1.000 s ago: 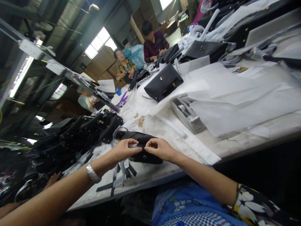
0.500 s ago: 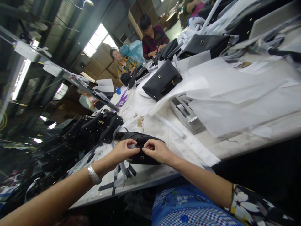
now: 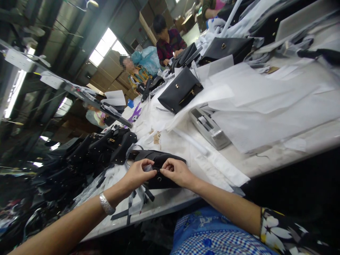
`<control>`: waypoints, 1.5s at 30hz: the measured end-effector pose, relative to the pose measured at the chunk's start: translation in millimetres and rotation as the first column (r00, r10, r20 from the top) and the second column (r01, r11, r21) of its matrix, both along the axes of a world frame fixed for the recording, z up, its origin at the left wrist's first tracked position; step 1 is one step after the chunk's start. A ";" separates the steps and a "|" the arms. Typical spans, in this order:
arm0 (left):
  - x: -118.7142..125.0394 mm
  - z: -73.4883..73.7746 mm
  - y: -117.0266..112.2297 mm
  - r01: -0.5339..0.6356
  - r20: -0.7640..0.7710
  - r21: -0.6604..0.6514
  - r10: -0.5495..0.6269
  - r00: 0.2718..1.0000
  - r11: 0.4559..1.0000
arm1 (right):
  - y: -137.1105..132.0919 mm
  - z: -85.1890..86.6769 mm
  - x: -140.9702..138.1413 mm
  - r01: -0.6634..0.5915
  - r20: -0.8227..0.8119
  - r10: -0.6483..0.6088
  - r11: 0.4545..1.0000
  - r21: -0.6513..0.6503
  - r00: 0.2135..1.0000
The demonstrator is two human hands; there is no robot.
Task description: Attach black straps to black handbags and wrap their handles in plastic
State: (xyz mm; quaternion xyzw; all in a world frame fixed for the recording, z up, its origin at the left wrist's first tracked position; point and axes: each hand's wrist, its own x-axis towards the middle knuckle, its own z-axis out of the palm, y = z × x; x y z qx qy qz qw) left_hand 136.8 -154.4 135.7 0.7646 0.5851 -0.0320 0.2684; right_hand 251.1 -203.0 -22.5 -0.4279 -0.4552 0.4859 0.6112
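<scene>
Hands meet low in the middle of the view, at the near edge of the long counter (image 3: pixel 268 158). There a small black leather bag (image 3: pixel 165 159) lies flat on white tissue paper (image 3: pixel 265 106). The left hand (image 3: pixel 138 174) comes in from the near left with a silver bracelet (image 3: pixel 106 204) on its wrist. Its grip is narrow, thumb and fingers pinched on the bag's near edge, with a pale scrap just showing between them. The right hand (image 3: pixel 177 172) faces it from the right, its grip also pinched tight on the same edge, so the two sets of fingertips almost touch. A small gold ring shows on the bag just below the fingers. Loose black straps (image 3: pixel 127 212) trail over the counter's near edge under the left wrist. A heap of black handbags (image 3: pixel 106 147) with gold fittings fills the counter to the left, close beside the held bag. Farther off and to the right sits a grey tape dispenser (image 3: pixel 209 128), partly under the paper sheets. Beyond it a larger black handbag (image 3: pixel 180 90) stands tilted on the paper. At the far end another black handbag (image 3: pixel 228 47) lies flat. Two co-workers sit there, one in a dark plaid shirt (image 3: pixel 170 44) and one in a patterned top (image 3: pixel 136 74), each with hands on black bags of their own.
</scene>
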 end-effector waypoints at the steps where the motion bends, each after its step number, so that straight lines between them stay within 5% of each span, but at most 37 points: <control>1: -0.6 -0.9 -0.3 0.001 -0.002 0.002 -0.001 1.000 1.000 | -0.8 0.6 -0.3 -0.002 0.000 0.002 1.000 -0.001 1.000; 12: -5.5 -17.0 -8.7 0.032 0.103 0.042 -0.036 0.994 0.999 | -17.2 10.2 -6.8 0.088 0.034 -0.087 0.995 -0.043 0.996; 23: -18.4 -7.7 -11.5 0.041 0.196 -0.077 -0.025 0.980 0.996 | -4.2 0.4 5.8 -0.120 -0.163 0.099 0.986 -0.120 0.982; 30: -19.5 -16.3 -13.6 0.046 0.247 -0.059 -0.030 0.969 0.997 | -16.6 4.7 2.5 -0.020 -0.026 0.018 0.997 -0.077 1.000; 40: -26.4 -23.0 -16.5 0.226 0.066 0.191 -0.243 0.968 0.955 | -34.0 20.4 -13.9 0.124 0.174 -0.118 0.992 -0.024 0.978; 45: -31.5 -9.8 1.4 0.324 0.147 0.093 -0.335 0.931 0.942 | -32.5 20.9 3.7 0.089 0.242 -0.093 0.996 0.025 0.966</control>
